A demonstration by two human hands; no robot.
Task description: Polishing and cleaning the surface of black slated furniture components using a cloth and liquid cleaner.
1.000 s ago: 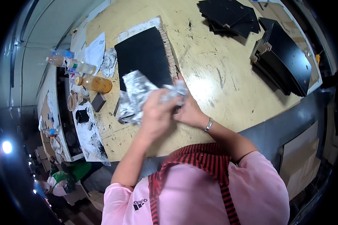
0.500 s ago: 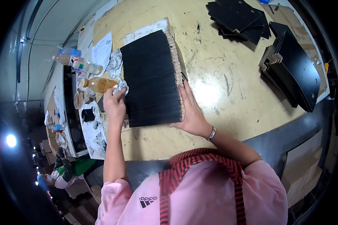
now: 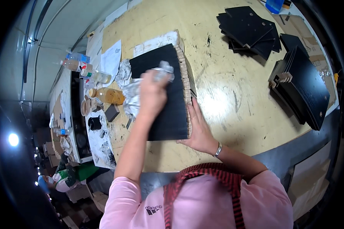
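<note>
A block of dark leather-like strips or boards packed side by side lies on the table in front of me, its top face black and its right side brown and ridged. My left hand, blurred by motion, is closed on a crumpled white rag over the left half of the black face. Part of the rag hangs past the block's left edge. Against the block's right side, near its front corner, my right hand lies with fingers stretched out and the thumb along the near end.
Black panels in a fanned pile lie at the far right, with more black panels stacked on edge nearer. At left stand a bottle of amber liquid, clear bottles and a black cup. Another person is at lower left.
My left hand has moved right with the rag, from beside the block's left edge onto its black face. My right hand stays at the block's side. The whole view has shifted slightly.
</note>
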